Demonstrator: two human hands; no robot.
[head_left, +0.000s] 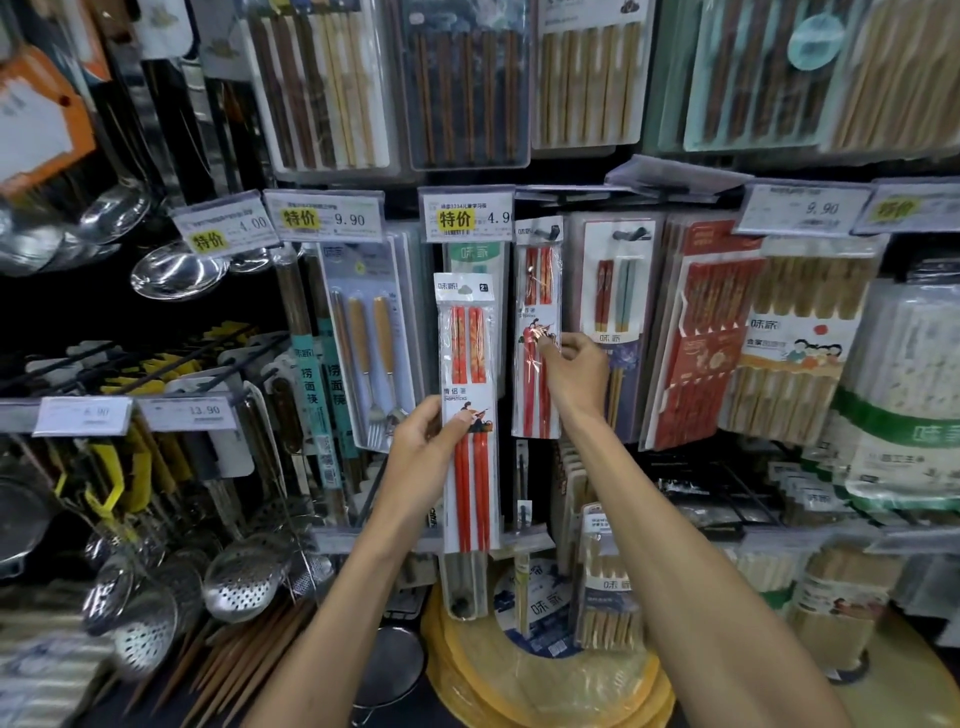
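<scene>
The left hand (427, 451) grasps a pack of red chopsticks (469, 410) by its left edge near the middle, thumb across the printed card, and holds it upright in front of the display, clear of the hooks. The right hand (574, 375) reaches up to a second, matching pack of red chopsticks (537, 332) that hangs on a peg just to the right, and pinches its right edge at mid-height with thumb and fingertips. Above the two packs sits a yellow-marked price tag (466, 214), and a fork-and-chopstick set (370, 338) hangs beside the held pack on the left.
</scene>
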